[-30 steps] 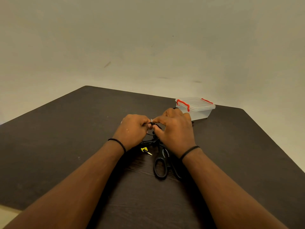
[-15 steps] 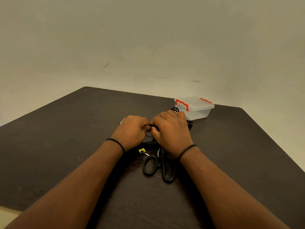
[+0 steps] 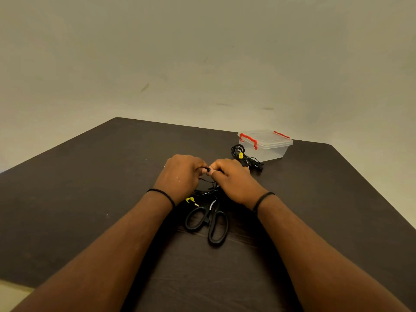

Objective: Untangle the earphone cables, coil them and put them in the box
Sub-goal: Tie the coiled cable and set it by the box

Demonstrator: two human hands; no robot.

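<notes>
My left hand (image 3: 180,176) and my right hand (image 3: 234,181) meet at the middle of the dark table, both pinching a black earphone cable (image 3: 208,170) between their fingertips. More of this cable hangs down under my hands, with a yellow tag and plug (image 3: 191,200) lying below my left wrist. A second black earphone bundle (image 3: 244,156) with a yellow tag lies beyond my right hand. It sits just in front of the clear plastic box (image 3: 267,147), which has red clips and its lid on.
Black-handled scissors (image 3: 209,221) lie on the dark table (image 3: 90,199) just below my hands, handles toward me. A pale wall rises behind the table's far edge. The table's right corner is angled near the box.
The view has shifted so the scissors and the second bundle near the box show more. My hands stay together on the cable, with the fingers slightly rearranged.
</notes>
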